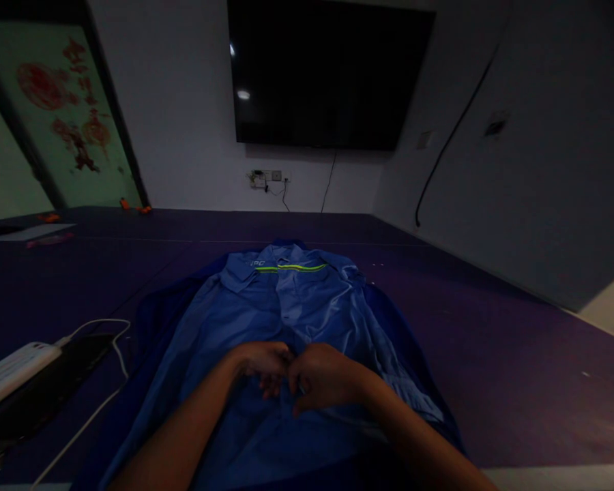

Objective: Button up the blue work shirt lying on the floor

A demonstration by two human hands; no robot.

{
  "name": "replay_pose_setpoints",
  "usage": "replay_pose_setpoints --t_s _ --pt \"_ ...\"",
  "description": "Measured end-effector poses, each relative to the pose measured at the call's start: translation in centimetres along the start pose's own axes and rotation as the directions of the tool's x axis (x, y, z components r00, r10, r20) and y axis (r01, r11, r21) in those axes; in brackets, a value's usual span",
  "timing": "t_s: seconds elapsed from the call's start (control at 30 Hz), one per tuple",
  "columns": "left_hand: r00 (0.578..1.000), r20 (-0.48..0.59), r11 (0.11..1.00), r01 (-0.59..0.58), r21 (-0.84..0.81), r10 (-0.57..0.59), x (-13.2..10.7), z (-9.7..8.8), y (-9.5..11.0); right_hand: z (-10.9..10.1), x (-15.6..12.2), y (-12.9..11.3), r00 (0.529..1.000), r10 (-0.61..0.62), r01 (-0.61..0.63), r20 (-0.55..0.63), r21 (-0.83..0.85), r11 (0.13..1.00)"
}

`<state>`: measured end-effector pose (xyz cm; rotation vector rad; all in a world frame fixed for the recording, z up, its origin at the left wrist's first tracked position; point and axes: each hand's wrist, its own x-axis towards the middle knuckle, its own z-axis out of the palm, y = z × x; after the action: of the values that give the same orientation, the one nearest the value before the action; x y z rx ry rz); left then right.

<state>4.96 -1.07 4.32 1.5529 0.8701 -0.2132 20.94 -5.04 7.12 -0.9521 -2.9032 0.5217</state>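
A blue work jacket lies spread flat, front side up, its collar pointing away from me. A yellow-green stripe crosses its chest, with pale lettering on the left. Both my hands are together low on the front placket. My left hand has its fingers curled, pinching the cloth at the front edge. Touching it from the right, my right hand is closed on the same part of the jacket, thumb and fingers bent inward. Between my fingers the detail of the placket is hidden and dark.
The jacket lies on a purple surface. At left, a white power strip or charger with a white cable rests on a dark flat object. A large television hangs on the far wall, above sockets.
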Motion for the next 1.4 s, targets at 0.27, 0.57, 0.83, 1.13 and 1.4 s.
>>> replay_pose_setpoints --t_s 0.27,0.57,0.83,1.13,1.4 --pt "0.999 -0.032 1.000 -0.014 -0.018 0.013 0.3 0.0 -0.8 0.1 0.1 0.0 0.997 -0.078 0.078 0.015 0.000 0.997" --pt "0.995 -0.094 1.000 -0.017 -0.023 0.015 0.5 0.0 -0.6 0.3 0.5 0.4 0.997 -0.008 -0.001 0.074 0.112 0.994" --pt "0.990 -0.139 0.999 -0.029 -0.032 0.025 0.9 -0.3 -1.1 0.4 0.6 0.4 0.998 0.001 -0.008 0.070 0.097 0.995" --pt "0.989 -0.149 0.995 0.004 -0.101 -0.019 1.0 -0.7 -1.3 0.4 0.6 1.1 0.999 0.042 -0.041 -0.004 0.192 0.981" --pt "0.991 -0.132 0.986 -0.016 -0.165 -0.006 0.9 -0.9 -1.4 0.7 0.7 1.2 0.990 0.034 -0.024 -0.133 0.073 0.997"
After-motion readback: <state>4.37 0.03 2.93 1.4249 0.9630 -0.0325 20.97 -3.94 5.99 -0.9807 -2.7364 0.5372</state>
